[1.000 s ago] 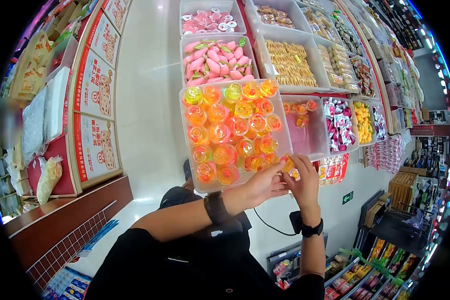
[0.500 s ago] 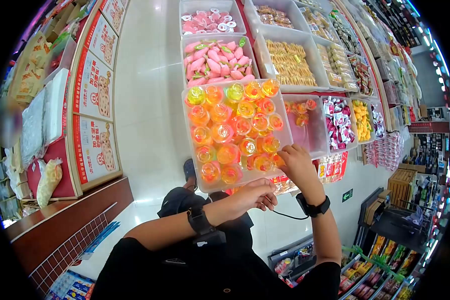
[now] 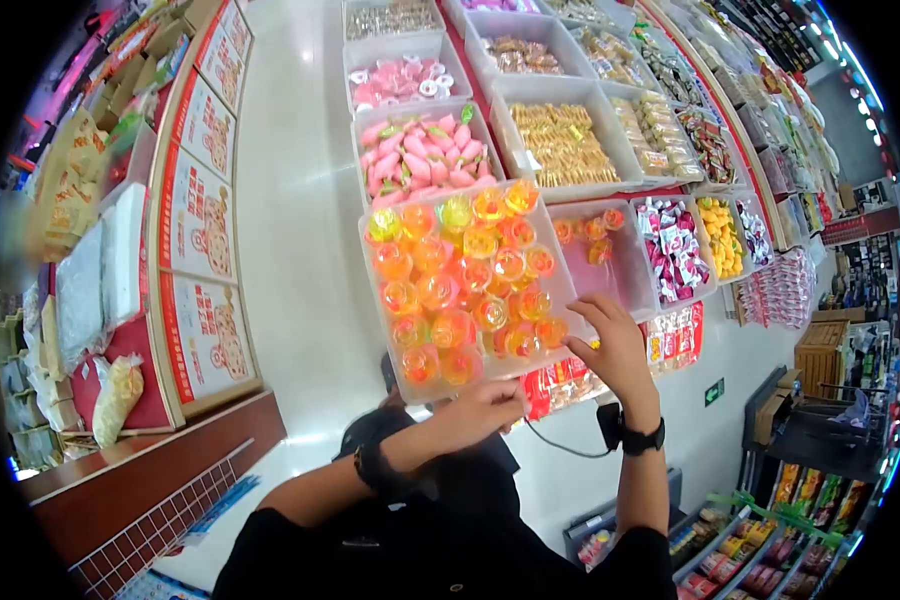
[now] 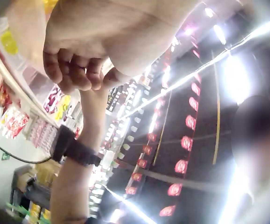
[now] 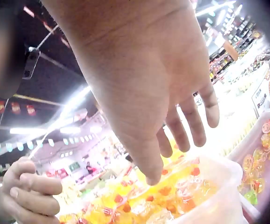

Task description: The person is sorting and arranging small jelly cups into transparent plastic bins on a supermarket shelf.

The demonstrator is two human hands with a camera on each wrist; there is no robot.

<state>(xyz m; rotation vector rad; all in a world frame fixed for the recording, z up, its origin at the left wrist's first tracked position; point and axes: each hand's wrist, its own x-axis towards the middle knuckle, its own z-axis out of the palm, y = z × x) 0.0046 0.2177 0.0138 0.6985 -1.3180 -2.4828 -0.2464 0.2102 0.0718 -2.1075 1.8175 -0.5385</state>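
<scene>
A translucent tub [image 3: 567,290] is heaped with orange and yellow jelly cups [image 3: 436,290], each with a clear rounded top. My right hand [image 3: 615,345] is beside the tub's near right corner, thumb and fingers spread apart and nothing between them. The right wrist view shows its fingers [image 5: 189,122] reaching down over the cups, with the thumb apart. My left hand [image 3: 475,412] hovers at the near edge of the tub, fingers loosely curled and holding nothing. In the left wrist view these fingers [image 4: 77,74] bend toward the palm.
Behind the tub stand bins of pink peach-shaped sweets [image 3: 425,160] and gold-wrapped snacks [image 3: 560,145]. To the right are a bin with a few jelly cups [image 3: 590,235] and purple-wrapped sweets [image 3: 675,245]. Red packets [image 3: 565,382] sit low near the right arm. A cable [image 3: 560,442] hangs between the wrists.
A second ago both hands held a jelly cup together at the tub's right corner. The left hand drew away; the right lowered the cup among the others and released it, fingers now spread.
</scene>
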